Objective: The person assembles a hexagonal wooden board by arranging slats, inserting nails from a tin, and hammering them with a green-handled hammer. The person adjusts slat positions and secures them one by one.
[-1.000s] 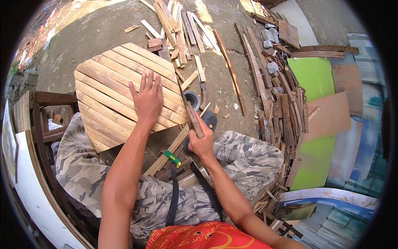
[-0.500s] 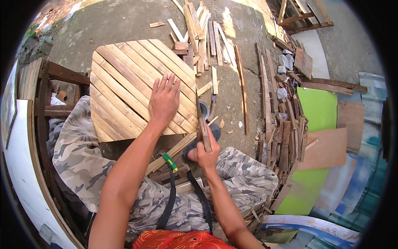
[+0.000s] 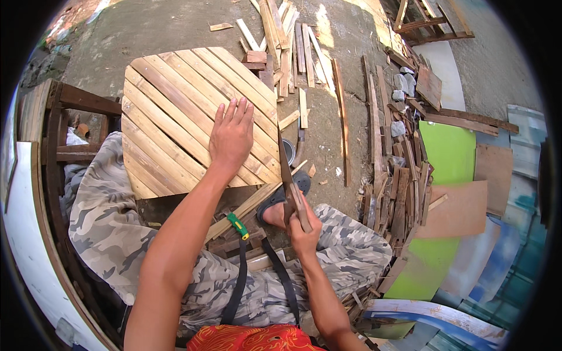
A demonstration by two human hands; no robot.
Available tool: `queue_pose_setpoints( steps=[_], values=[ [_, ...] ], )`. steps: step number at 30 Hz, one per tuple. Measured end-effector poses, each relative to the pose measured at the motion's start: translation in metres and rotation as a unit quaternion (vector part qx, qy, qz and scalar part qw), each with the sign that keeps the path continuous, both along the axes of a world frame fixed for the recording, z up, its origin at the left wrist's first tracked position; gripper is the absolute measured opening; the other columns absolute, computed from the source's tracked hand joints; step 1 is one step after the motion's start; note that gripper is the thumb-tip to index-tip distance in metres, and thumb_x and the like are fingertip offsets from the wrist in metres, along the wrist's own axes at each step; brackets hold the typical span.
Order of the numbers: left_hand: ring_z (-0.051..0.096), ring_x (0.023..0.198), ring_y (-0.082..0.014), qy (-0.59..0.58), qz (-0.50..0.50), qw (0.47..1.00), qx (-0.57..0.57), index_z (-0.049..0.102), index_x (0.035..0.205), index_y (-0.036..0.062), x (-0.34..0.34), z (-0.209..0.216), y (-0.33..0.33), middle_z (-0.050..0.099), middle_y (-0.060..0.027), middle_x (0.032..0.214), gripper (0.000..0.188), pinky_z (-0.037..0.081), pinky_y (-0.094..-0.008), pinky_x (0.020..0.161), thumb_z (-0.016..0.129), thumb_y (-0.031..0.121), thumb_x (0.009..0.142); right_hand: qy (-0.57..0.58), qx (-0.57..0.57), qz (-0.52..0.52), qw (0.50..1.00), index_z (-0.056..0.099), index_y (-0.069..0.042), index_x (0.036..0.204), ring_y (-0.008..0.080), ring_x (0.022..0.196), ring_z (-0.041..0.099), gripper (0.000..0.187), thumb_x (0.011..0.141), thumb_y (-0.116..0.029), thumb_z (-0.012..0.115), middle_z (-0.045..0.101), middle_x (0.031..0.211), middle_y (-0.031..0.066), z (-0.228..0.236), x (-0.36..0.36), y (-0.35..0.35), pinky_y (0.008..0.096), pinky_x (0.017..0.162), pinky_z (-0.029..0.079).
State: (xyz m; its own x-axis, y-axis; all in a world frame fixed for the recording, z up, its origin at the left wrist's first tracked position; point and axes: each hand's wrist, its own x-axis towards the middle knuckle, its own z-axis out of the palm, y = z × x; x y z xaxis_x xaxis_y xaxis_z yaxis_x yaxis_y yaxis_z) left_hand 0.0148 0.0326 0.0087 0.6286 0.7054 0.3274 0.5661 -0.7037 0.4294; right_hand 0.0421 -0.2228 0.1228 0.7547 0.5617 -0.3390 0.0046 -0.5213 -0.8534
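A panel of pale wooden slats (image 3: 175,117), laid side by side on a slant, rests in front of me above my lap. My left hand (image 3: 232,136) lies flat on its right half, fingers stretched forward. Along the panel's right edge runs the dark blade of a handsaw (image 3: 285,164), seen nearly edge-on. My right hand (image 3: 305,233) is wrapped round its wooden handle, close to my right knee. Whether the teeth are inside the wood is hard to see from here.
Loose wood strips (image 3: 287,41) lie on the concrete ahead. A grey tin (image 3: 288,151) stands right of the panel. Scrap wood (image 3: 404,199) is piled on the right, beside green sheets (image 3: 448,146). A green-handled tool (image 3: 237,225) lies near my lap. A dark wooden frame (image 3: 88,105) stands left.
My right hand has drawn the saw back toward me and slightly right. The left hand stays flat on the panel, and the view has shifted a little.
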Motion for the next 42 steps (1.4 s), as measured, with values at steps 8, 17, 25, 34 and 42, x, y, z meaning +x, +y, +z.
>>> queue_pose_setpoints(
  steps=[8,17,25,34,42],
  values=[
    [0.056,0.135,-0.0272,0.002,0.004,1.000,0.020,0.069,0.129,0.0053,-0.002,-0.002,0.000,0.065,-0.0114,0.139,0.034,0.034,-0.0446,0.119,0.058,0.019,0.100,-0.013,-0.096,0.012,0.995,0.050,0.008,0.145,0.0225,0.112,0.070,0.060,0.086,0.002,0.059,0.070,0.127,0.0226,0.042,-0.066,-0.113,0.0310,0.094,0.053],
    [0.058,0.133,-0.0280,-0.014,0.001,1.000,0.021,0.069,0.128,0.0042,0.003,-0.002,0.001,0.066,-0.0119,0.138,0.033,0.035,-0.0441,0.119,0.058,0.019,0.101,-0.010,0.032,-0.024,0.999,0.055,0.004,0.143,0.0250,0.115,0.069,0.058,0.086,-0.002,0.057,0.070,0.127,0.0212,-0.044,-0.001,0.008,0.0330,0.096,0.052],
    [0.054,0.137,-0.0299,-0.002,-0.003,1.000,0.005,0.065,0.132,0.0032,0.003,-0.004,0.007,0.063,-0.0128,0.141,0.035,0.034,-0.0457,0.120,0.059,0.016,0.101,0.014,-0.100,-0.009,0.995,0.050,0.006,0.147,0.0228,0.117,0.067,0.060,0.087,0.000,0.058,0.068,0.131,0.0222,0.056,-0.063,-0.102,0.0326,0.097,0.051],
    [0.053,0.138,-0.0294,0.014,-0.001,1.000,0.014,0.064,0.135,0.0034,0.009,-0.006,0.011,0.061,-0.0132,0.144,0.036,0.035,-0.0459,0.119,0.056,0.018,0.102,-0.138,0.008,-0.003,0.990,0.053,0.009,0.143,0.0245,0.114,0.068,0.059,0.084,0.002,0.056,0.069,0.128,0.0202,-0.045,-0.035,-0.043,0.0321,0.101,0.049],
    [0.051,0.141,-0.0276,0.033,0.010,0.999,0.021,0.063,0.137,0.0057,0.013,-0.005,0.017,0.059,-0.0120,0.146,0.037,0.033,-0.0458,0.120,0.052,0.021,0.105,-0.052,-0.083,0.018,0.995,0.053,0.004,0.145,0.0232,0.112,0.071,0.060,0.086,0.001,0.058,0.070,0.125,0.0232,0.063,-0.041,-0.103,0.0326,0.092,0.054]
  ],
)
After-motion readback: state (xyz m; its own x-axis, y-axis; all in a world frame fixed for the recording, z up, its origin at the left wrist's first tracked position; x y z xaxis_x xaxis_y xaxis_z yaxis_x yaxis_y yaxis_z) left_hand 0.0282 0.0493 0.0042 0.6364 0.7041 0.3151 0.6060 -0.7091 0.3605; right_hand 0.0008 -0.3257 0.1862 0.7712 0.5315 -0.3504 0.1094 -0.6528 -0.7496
